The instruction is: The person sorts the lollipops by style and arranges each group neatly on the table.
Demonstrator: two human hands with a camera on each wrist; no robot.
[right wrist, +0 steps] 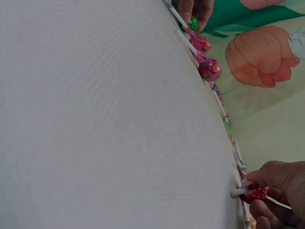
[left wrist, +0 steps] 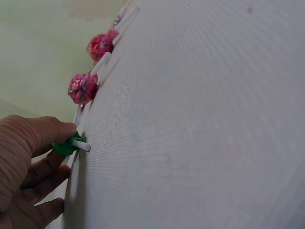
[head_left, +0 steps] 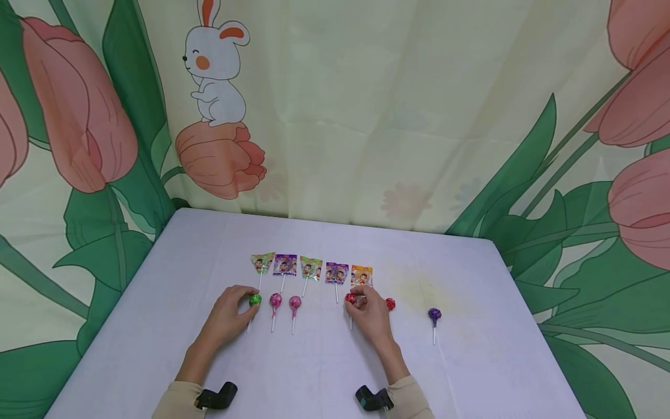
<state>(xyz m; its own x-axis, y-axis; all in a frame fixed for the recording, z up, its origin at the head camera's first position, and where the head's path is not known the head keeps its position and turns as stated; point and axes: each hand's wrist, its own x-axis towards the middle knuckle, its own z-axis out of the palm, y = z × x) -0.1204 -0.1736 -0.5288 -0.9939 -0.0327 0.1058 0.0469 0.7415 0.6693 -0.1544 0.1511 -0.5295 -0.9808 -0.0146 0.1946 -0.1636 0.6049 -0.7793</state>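
First: left hand (head_left: 226, 314) pinches green pop (head_left: 255, 299) at the near row's left end, best set with stick parallel to its neighbours'; wrapper bright green, stick white | pink pops (head_left: 275, 299) lie between hands | right hand (head_left: 373, 317) pinches red pop (head_left: 350, 298) just below orange packet (head_left: 362, 274), best settled straight, clear of second red pop (head_left: 390, 304); wrapper glossy red, stick white

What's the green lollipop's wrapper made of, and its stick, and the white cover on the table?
The green wrapper looks like thin plastic or foil, because it's crinkled and gathered around the stick. That stick looks white and smooth: maybe plastic, maybe rolled paper; I can't tell which. The white cover seems to be dull cloth, with faint creases and a fine, weave-like texture.
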